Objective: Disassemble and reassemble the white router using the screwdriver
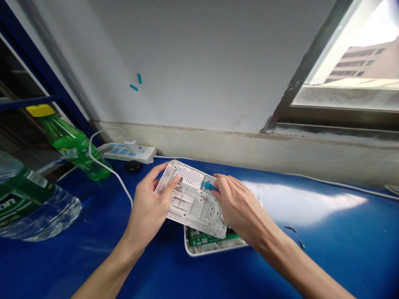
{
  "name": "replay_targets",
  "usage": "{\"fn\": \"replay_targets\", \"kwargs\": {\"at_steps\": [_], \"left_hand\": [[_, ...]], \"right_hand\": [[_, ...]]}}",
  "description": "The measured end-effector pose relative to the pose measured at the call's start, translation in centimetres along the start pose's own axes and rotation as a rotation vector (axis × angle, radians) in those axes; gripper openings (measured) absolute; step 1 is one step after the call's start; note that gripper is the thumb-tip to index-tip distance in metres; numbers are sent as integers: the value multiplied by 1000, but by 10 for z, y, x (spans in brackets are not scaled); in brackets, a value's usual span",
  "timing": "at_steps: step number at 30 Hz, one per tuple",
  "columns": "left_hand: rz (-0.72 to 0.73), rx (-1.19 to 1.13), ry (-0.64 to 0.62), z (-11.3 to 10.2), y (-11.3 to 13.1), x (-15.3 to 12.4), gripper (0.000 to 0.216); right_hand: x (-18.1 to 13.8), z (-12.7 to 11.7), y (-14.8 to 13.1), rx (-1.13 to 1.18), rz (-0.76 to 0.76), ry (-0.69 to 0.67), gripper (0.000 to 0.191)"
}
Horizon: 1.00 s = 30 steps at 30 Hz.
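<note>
My left hand (151,203) grips the left edge of a white perforated plastic cover (190,199), thumb on its inner face, holding it tilted above the blue table (327,232). My right hand (235,203) is closed on a small blue tool (208,185) whose tip touches the cover's upper right edge. Under the cover lies a white base shell (205,248) with a green circuit board (202,239) in it, partly hidden by the cover and my right hand.
A green bottle (73,145) with a yellow cap and a larger clear bottle (28,199) stand at the left. A white power strip (129,152) with a plugged charger and cable lies at the back. Small screws (291,228) lie right of my arm. A window is upper right.
</note>
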<state>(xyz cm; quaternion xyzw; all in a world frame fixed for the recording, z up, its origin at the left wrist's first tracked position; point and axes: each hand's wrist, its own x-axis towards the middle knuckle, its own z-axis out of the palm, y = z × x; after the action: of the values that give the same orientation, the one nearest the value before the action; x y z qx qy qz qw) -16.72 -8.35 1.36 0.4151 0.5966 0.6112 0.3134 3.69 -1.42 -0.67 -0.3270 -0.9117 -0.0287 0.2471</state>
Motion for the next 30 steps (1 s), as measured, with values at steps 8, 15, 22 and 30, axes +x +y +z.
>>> {"fn": "replay_targets", "kwargs": {"at_steps": [8,15,22,30], "left_hand": [[-24,8,-32,0,3,3,53],[-4,6,33,0,3,1,57],[5,6,11,0,3,2,55],[-6,-5,31,-6,5,5,56]], "right_hand": [[-2,-7,8,96,-13,-133,11],[1,-8,4,30,-30,2,13],[-4,-5,5,35,15,-6,15],[-5,-20,22,152,-23,-60,21]]}}
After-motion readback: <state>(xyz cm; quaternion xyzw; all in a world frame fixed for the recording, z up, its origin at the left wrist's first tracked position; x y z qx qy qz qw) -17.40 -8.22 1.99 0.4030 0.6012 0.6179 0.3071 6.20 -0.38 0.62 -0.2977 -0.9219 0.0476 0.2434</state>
